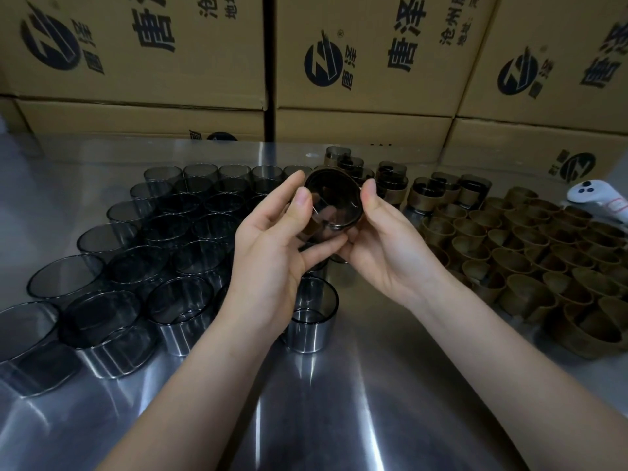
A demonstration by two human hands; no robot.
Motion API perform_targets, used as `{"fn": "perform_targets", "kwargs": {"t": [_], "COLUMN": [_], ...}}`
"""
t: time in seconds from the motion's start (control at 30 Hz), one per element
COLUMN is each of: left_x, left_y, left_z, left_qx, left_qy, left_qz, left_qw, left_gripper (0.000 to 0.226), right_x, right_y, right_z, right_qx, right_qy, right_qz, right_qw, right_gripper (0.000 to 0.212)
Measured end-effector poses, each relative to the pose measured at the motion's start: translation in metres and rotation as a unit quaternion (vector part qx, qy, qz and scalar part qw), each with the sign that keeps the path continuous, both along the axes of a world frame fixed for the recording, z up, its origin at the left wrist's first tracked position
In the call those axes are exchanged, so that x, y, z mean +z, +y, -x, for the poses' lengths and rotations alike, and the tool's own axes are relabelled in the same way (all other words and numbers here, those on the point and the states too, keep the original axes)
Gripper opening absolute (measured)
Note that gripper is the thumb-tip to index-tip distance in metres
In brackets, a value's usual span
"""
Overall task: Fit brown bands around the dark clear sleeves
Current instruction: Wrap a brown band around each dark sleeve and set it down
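Note:
A dark clear sleeve [334, 200] is held up over the middle of the table, its open mouth turned toward me, with a brown band around its outside. My left hand [272, 243] grips it from the left and below. On its right side my right hand [384, 246] holds it, thumb on the rim. Several bare dark sleeves [170, 229] stand in rows on the left. Loose brown bands [543, 256] lie packed together on the right. Several banded sleeves [428, 195] stand behind my hands.
The steel table [339, 402] is shiny and reflective. One bare sleeve [311, 314] stands just under my left wrist. Stacked cardboard boxes [356, 62] wall off the back. A white controller [601, 202] rests at the far right on the bands.

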State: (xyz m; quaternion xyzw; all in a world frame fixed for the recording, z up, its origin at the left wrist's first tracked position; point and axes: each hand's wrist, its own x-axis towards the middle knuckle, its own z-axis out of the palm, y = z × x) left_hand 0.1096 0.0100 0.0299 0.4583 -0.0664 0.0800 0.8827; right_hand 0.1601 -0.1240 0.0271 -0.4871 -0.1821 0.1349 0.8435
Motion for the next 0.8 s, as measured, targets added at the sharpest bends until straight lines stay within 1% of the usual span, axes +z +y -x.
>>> {"fn": "perform_targets", "kwargs": {"t": [0.17, 0.33, 0.43, 0.47, 0.57, 0.6, 0.63, 0.67, 0.73, 0.8], "left_x": [0.0, -0.001, -0.003, -0.003, -0.005, -0.006, -0.007, -0.008, -0.009, -0.01], "left_y": [0.0, 0.001, 0.004, 0.005, 0.006, 0.006, 0.006, 0.004, -0.002, -0.007], "left_z": [-0.001, -0.003, -0.006, -0.007, -0.008, -0.008, -0.008, -0.007, -0.006, -0.005], "left_qx": [-0.011, -0.033, -0.045, -0.043, -0.023, -0.014, -0.005, 0.0, 0.007, 0.026], "left_qy": [0.0, -0.006, -0.005, 0.002, 0.034, 0.038, 0.036, 0.029, 0.009, 0.01], "left_qz": [0.014, 0.022, -0.001, -0.011, -0.038, -0.051, -0.068, -0.087, -0.126, -0.155], "left_qw": [1.0, 0.999, 0.999, 0.999, 0.998, 0.998, 0.997, 0.996, 0.992, 0.987], "left_gripper": [0.049, 0.058, 0.051, 0.048, 0.054, 0.054, 0.053, 0.05, 0.042, 0.039], "right_x": [0.001, 0.003, 0.004, 0.004, 0.004, 0.004, 0.002, 0.001, -0.001, -0.003], "right_y": [0.001, 0.0, -0.001, 0.0, 0.002, 0.003, 0.003, 0.003, 0.003, 0.005], "right_z": [0.0, 0.002, 0.004, 0.004, 0.006, 0.007, 0.008, 0.009, 0.01, 0.011], "right_qx": [-0.005, -0.009, -0.012, -0.012, -0.012, -0.019, -0.029, -0.038, -0.058, -0.088], "right_qy": [0.017, 0.022, 0.031, 0.044, 0.095, 0.114, 0.13, 0.14, 0.153, 0.151], "right_qz": [-0.022, -0.02, -0.009, -0.016, -0.055, -0.065, -0.068, -0.061, -0.04, -0.025], "right_qw": [1.0, 1.0, 0.999, 0.999, 0.994, 0.991, 0.989, 0.988, 0.986, 0.984], "right_gripper": [0.047, 0.053, 0.052, 0.055, 0.071, 0.073, 0.07, 0.061, 0.038, 0.037]}}
